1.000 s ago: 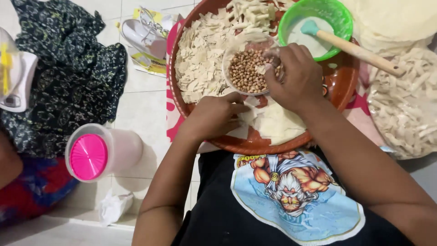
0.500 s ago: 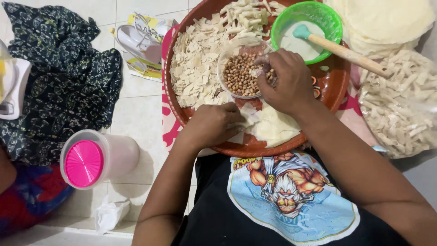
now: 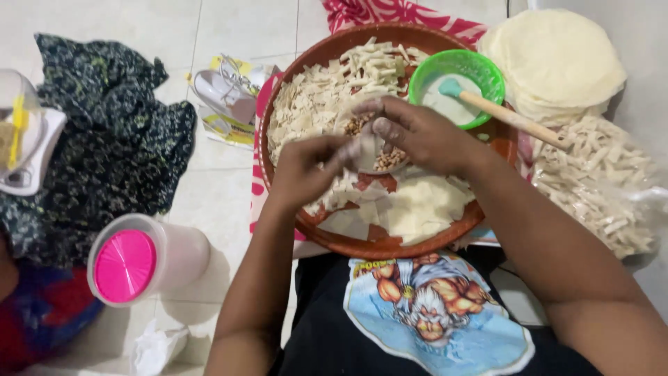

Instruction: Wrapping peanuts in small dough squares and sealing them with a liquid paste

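A round brown tray (image 3: 362,245) lies before me, heaped with pale rolled dough pieces (image 3: 316,101) at its far left and flat cut wrapper squares (image 3: 417,209) at its near side. A small clear bowl of peanuts (image 3: 390,159) sits in the middle. My left hand (image 3: 306,163) and my right hand (image 3: 417,132) meet above that bowl, both pinching one small pale wrapper piece (image 3: 365,150) between the fingertips.
A green bowl (image 3: 456,83) of white paste with a wooden-handled spatula (image 3: 508,117) sits on the tray's far right. Round wrappers (image 3: 557,59) are stacked beyond; a clear bag of rolled pieces (image 3: 598,184) lies right. A pink-lidded jar (image 3: 139,261) and dark cloth (image 3: 104,146) lie left.
My right hand has lifted off the peanut bowl and my left hand has risen from the flat wrappers. Both now meet over the bowl on one wrapper piece.
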